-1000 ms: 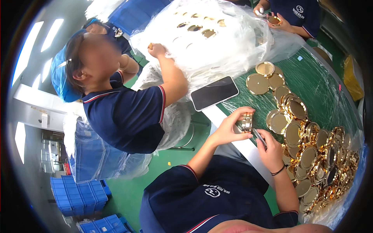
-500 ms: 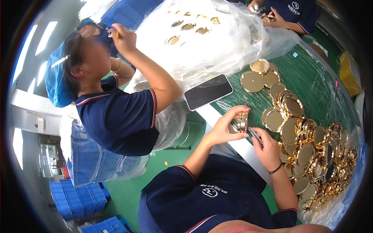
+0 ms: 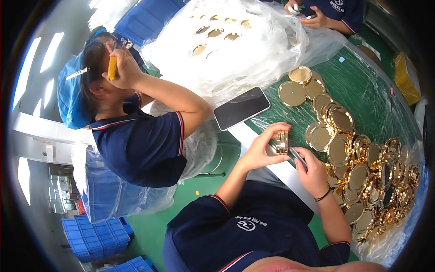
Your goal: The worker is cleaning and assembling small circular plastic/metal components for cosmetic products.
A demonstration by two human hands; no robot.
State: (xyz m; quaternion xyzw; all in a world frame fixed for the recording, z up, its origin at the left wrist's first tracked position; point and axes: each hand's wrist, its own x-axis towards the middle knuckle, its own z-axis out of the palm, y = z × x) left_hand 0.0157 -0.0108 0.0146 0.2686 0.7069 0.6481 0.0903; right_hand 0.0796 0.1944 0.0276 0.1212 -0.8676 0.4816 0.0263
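My left hand (image 3: 259, 153) is closed around a short stack of shiny gold round lids (image 3: 282, 142), held on edge between thumb and fingers. Close beside it, my right hand (image 3: 313, 176) grips a slim grey tool (image 3: 297, 157), whose tip points toward the lids' lower edge. Its exact kind is hard to make out, and I cannot tell whether the tip touches them. Right of my hands, a large heap of similar gold lids (image 3: 358, 177) spreads over the green tabletop (image 3: 290, 119).
A phone (image 3: 242, 109) lies beyond my left hand. Clear plastic sheeting (image 3: 253, 59) carries more gold lids at the back. A co-worker in a blue cap (image 3: 72, 97) sits at left, holding a yellow-handled tool (image 3: 112, 68). Another person's hands (image 3: 312, 16) work at the far edge. Blue crates (image 3: 97, 235) stand lower left.
The co-worker at left has raised a hand with the yellow-handled tool closer to the head. My own hands and the lids have hardly moved; the view has shifted slightly.
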